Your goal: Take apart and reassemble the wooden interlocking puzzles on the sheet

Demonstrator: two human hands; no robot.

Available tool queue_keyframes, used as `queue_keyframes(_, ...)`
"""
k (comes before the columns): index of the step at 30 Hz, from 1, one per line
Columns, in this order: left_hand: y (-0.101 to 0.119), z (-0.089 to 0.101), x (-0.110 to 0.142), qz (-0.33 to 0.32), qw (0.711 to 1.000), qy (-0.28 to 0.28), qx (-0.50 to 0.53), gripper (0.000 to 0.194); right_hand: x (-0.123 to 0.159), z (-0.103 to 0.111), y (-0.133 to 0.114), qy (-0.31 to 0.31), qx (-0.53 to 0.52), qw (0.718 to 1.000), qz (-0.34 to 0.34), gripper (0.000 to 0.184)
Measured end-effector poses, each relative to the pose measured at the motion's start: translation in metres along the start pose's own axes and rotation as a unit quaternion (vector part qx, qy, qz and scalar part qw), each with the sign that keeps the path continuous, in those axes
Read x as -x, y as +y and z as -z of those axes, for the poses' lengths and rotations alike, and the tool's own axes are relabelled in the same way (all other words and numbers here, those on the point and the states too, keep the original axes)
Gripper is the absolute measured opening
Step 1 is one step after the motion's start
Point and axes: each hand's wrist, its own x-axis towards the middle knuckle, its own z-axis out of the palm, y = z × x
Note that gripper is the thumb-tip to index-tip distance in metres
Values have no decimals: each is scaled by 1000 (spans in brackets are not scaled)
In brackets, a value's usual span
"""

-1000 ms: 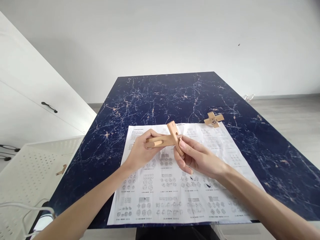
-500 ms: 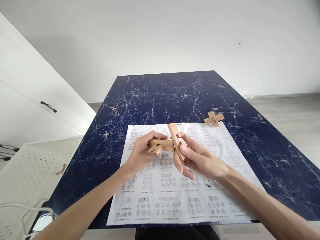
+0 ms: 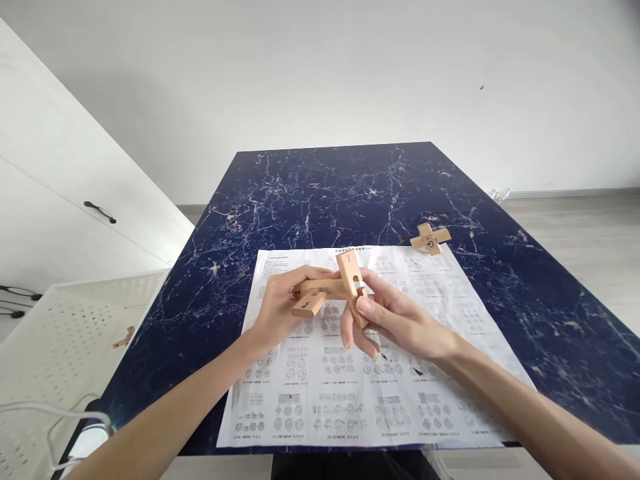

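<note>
My left hand (image 3: pixel 277 305) is closed around crossed wooden puzzle pieces: a long bar (image 3: pixel 327 288) with a "2" near its left end, and a shorter block (image 3: pixel 308 305) that sticks out toward me with a mark I cannot read clearly. My right hand (image 3: pixel 403 319) pinches a notched wooden puzzle piece (image 3: pixel 349 265) between thumb and fingers. It has a short line mark near its top end and stands tilted against the long bar's right end. Whether these interlock there I cannot tell. Under both hands lies a printed diagram sheet (image 3: pixel 295 417).
A cross-shaped wooden puzzle (image 3: pixel 431 241) marked "G" rests at the sheet's upper right corner. The dark blue marbled table (image 3: pixel 320 193) reaches back toward the wall. To the left are a white perforated basket (image 3: pixel 70 333) with a small wooden piece (image 3: pixel 124 338), and a white cable (image 3: pixel 55 411).
My left hand has turned the crossed pieces, so the short block now points toward me and the "2" shows. The right hand's notched piece has tilted slightly, its notch more visible.
</note>
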Motion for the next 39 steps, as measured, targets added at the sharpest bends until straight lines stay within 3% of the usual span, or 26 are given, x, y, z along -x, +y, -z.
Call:
queue_keyframes(7, 4, -1, -1, -47, 999, 22, 11, 17, 0, 0, 4, -1, 1, 1000, 2, 31)
queue_keyframes(15, 1, -1, 0, -52, 998, 27, 24, 18, -1, -3, -1, -21, 7, 1000, -15, 43)
queue_keyframes(22, 2, -3, -1, -39, 998, 26, 29, 26, 0, -6, -5, -30, -56, 995, -82, 60)
queue_keyframes(29, 4, -1, 0, -32, 999, 20, 20, 26, 2, -5, 0, -18, -83, 992, -95, 65)
queue_keyframes(39, 5, -4, -2, -43, 998, 4, 35, 26, 0, -10, 1, -5, -75, 994, -74, 52)
